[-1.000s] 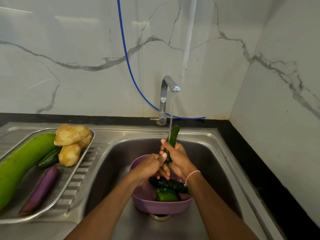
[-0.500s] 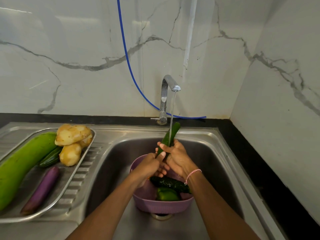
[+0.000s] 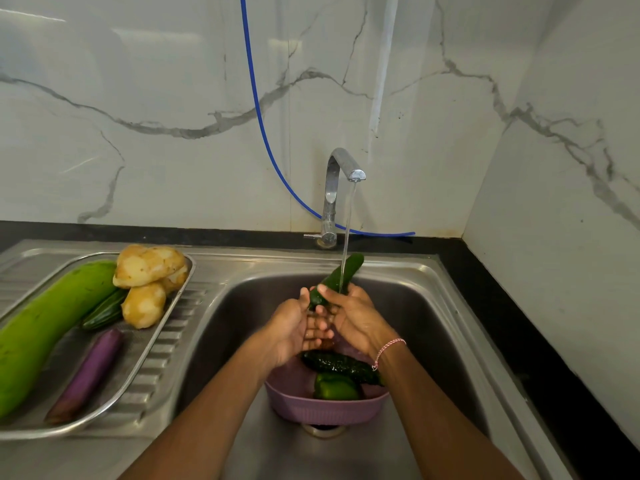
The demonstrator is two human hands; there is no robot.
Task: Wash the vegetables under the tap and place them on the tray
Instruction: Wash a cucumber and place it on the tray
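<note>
White marble wall (image 3: 138, 98) with grey veins rises behind a steel sink (image 3: 433, 323), and a blue hose (image 3: 258, 109) hangs down it to the black ledge at the sink's back edge. At the middle of that back edge stands the tap (image 3: 332, 188), running a thin stream of water (image 3: 348, 220) into the sink. Over the sink's middle both hands hold a cucumber (image 3: 341, 273), tilted with its upper end toward the back right, and the stream strikes its upper half. The right hand (image 3: 356, 317), wearing a pink and white bracelet (image 3: 389, 348), has fingers and thumb wrapped round the lower half. The left hand (image 3: 294, 327) cups the lower end, fingers bent against it. Inside the sink, over the drain, sits a purple bowl (image 3: 322, 407) holding a second cucumber (image 3: 341, 365) and a green pepper (image 3: 334, 388). Left of the sink, on the ribbed drainboard, lies the tray (image 3: 152, 355). It carries a long green gourd (image 3: 48, 327), potatoes (image 3: 149, 266) piled at the far end, a small cucumber (image 3: 104, 311) between gourd and potatoes, and a purple eggplant (image 3: 86, 375).
</note>
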